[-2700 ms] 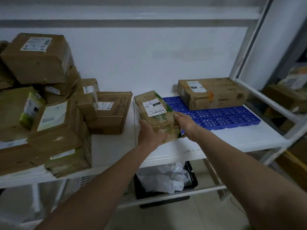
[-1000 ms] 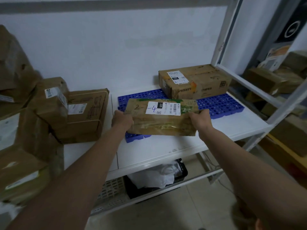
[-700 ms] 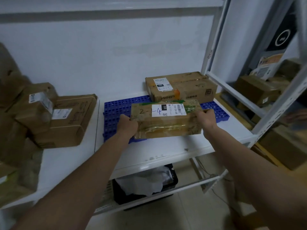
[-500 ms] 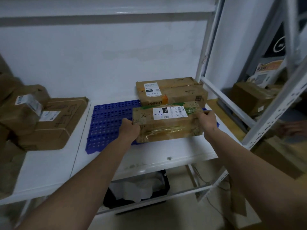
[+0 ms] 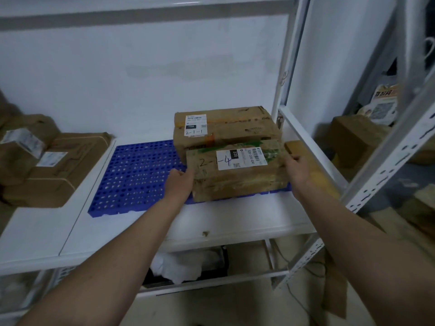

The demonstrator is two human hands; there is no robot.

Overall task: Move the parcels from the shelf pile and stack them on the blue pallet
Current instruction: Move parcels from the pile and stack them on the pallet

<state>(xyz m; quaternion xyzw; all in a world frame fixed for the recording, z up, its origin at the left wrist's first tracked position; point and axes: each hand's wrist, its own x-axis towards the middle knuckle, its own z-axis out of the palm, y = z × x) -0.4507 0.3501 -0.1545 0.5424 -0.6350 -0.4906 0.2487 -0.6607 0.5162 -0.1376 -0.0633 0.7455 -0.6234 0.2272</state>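
Both hands clasp the ends of the flat brown cardboard parcel marked 2-1-4: left hand curled round its left end, right hand round its right. It sits on the perforated blue plastic pallet, front right, against the taller brown box labelled 2-1-1. Best square it flush to that box before letting go.

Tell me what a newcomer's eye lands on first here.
The bright blue pallet on the white shelf stands out. At its right end, the left hand and right hand grip a parcel marked 2-1-4, in front of a parcel marked 2-1-1.
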